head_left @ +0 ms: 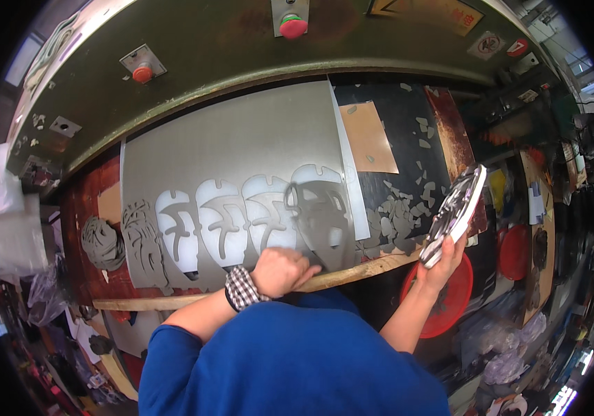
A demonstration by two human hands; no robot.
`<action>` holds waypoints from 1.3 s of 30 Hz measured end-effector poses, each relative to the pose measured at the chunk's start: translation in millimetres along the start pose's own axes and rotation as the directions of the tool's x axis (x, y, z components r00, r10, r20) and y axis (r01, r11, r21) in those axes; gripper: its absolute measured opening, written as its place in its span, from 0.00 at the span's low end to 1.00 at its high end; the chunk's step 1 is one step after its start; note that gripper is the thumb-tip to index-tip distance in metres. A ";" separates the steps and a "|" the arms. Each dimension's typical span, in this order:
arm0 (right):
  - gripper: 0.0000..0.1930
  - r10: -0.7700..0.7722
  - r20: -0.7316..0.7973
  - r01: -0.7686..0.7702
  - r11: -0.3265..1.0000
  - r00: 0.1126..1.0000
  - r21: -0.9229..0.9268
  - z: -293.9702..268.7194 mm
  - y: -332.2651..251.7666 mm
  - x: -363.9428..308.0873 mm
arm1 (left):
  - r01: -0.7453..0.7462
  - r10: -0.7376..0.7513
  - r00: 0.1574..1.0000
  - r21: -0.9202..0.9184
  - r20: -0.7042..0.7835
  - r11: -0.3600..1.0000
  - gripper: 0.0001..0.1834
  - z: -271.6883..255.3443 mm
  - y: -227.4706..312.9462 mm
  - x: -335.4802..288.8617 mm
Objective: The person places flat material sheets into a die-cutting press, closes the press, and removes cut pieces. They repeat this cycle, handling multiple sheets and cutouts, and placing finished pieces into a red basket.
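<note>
A large grey sheet (234,139) lies on a pale board, with several shoe-shaped openings cut along its near side. At the right end of that row a darker grey cut piece (321,208) lies loosely, partly over an opening. My left hand (282,272) is closed at the sheet's near edge, below the openings; what its fingers pinch, if anything, is hidden. Off to the right, my right hand (442,263) grips a long shoe-shaped cutting die (453,215) with a white rim and dark inner parts, holding it tilted up above the table's edge.
Grey scraps (397,215) litter the dark surface beside a tan card (368,137). Bundled grey offcuts (103,243) lie at left. A wooden rail (352,274) runs along the front, with a red basin (442,312) below. Behind stands a green machine beam (214,41) with red buttons.
</note>
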State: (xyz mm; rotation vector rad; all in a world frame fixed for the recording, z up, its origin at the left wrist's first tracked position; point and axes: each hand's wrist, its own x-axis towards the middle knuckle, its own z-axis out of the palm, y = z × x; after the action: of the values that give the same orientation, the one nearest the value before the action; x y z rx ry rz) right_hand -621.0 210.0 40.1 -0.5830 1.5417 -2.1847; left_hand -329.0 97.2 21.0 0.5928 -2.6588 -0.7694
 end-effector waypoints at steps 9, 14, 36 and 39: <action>0.40 -0.031 0.204 0.168 0.695 0.979 -0.699 -31.1 29.8 -7.5 | -0.285 0.198 0.942 0.334 0.271 0.899 0.26 16.2 3.2 43.7; 0.44 0.121 0.270 0.251 0.155 0.955 -0.956 -41.5 38.6 -23.5 | -0.322 0.323 0.943 0.025 -0.080 0.946 0.15 34.1 -28.6 25.6; 0.15 -0.164 0.658 0.629 0.530 0.735 -0.569 175.5 65.9 -228.0 | -0.158 0.223 0.904 0.199 -0.365 0.967 0.25 -278.6 -172.3 -140.7; 0.10 0.705 0.544 -0.336 0.701 0.455 -0.629 219.5 77.5 -311.4 | -0.213 0.190 0.964 0.109 0.188 0.971 0.40 -205.9 -167.6 -213.9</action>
State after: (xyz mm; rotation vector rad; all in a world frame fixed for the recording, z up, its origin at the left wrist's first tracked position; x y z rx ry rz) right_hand -235.1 184.6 0.9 -0.8520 1.4180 -0.8618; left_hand -11.3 -21.4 55.4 0.2870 -2.8916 -0.6221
